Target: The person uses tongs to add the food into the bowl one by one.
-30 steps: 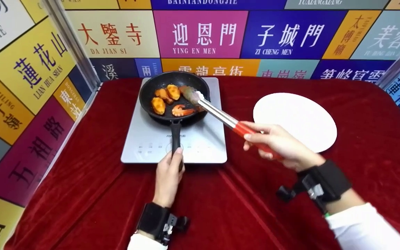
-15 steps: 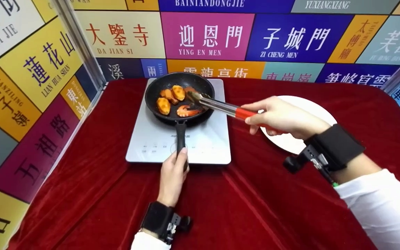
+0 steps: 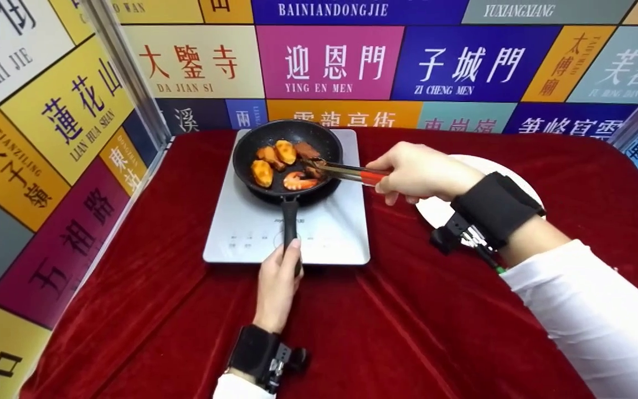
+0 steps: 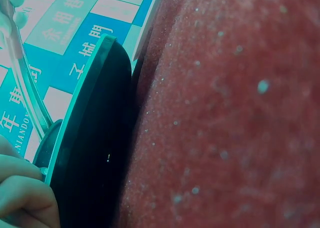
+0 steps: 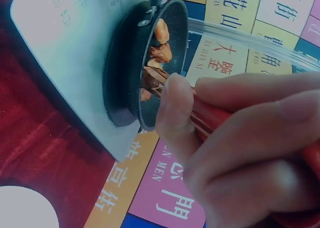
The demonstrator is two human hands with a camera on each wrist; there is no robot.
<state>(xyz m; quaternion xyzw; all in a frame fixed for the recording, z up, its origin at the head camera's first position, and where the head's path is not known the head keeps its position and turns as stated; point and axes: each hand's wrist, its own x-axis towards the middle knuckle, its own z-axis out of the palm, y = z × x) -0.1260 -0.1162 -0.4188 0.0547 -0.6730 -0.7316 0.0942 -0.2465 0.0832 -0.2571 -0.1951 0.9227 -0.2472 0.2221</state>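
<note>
Right hand (image 3: 416, 173) grips tongs (image 3: 346, 172) reaching pan (image 3: 288, 158); left hand (image 3: 277, 282) holds handle (image 3: 289, 227).

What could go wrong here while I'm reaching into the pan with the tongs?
The tongs reach in at a low angle, so a piece of food may slip free as it is lifted. The white plate lies partly under your right hand's forearm, so a piece carried there could drop on the red cloth. Your left hand holds only the end of the pan handle, so the pan might shift on the cooktop.
</note>
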